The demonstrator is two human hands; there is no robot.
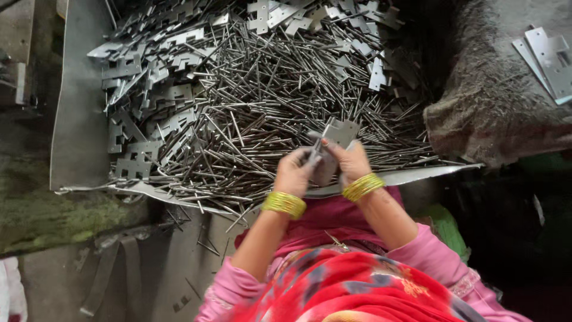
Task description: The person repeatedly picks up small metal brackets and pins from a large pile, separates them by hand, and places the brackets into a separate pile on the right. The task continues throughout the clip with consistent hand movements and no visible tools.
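Left hand (293,173): near the tray's near edge, above the lap; grip clamped on the lower left side of a hinge leaf, fingers curled round it; green-yellow bangles (284,204) at the wrist.
Right hand (351,162): just beside the left, touching the same piece; grip clamped on its right side, thumb on top; matching bangles at the wrist.
Hinge leaf (337,135): flat grey metal plate with a notched edge, held between both hands over the near edge of the tray, upper end tilted away. Whether a pin is in its knuckle cannot be told; that part is blurred.
Handling note (judgement): keeping the plate steady in one hand while the other does the fine work would likely help; fingertips are best kept off the cut edges, which look sharp.
Metal tray (80,119): wide sheet-metal pan with a raised left wall, carrying the stock.
Pins (268,101): a dense heap of thin steel rods across the tray's middle, reaching the near edge, within easy reach of both hands. A few lie spilled past the near edge.
Loose hinge leaves (149,101): piled along the tray's left side and far edge, tangled with pins.
Finished plates (551,56): a small flat stack beyond the far right corner, on a rough grey cloth (494,107).
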